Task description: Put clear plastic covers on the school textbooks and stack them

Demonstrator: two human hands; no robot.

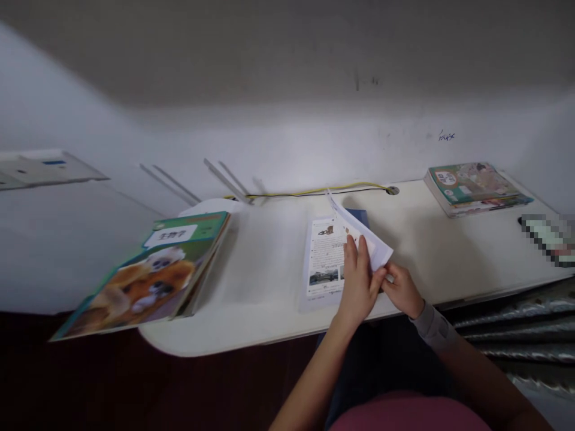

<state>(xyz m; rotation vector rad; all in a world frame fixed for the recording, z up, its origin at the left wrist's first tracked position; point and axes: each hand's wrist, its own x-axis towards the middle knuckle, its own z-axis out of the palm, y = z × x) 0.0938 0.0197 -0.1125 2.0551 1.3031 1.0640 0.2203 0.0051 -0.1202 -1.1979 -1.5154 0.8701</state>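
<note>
An open book (326, 257) with printed text and small pictures lies on the white table, its right-hand pages lifted and slanting upward. My left hand (359, 281) rests against these raised pages, fingers stretched out and pointing away from me. At the lower right corner of the pages, my right hand (402, 290) has its thumb and fingers pinched together on the page edge. A grey band is round my right wrist. Part of something blue shows behind the raised pages.
A stack of books (153, 275) overhangs the left end of the table (260, 299). Another book stack (476, 185) lies at the back right, near a pixelated phone-like object (545, 236). Yellow and black cables (309, 191) run along the wall to a round hole.
</note>
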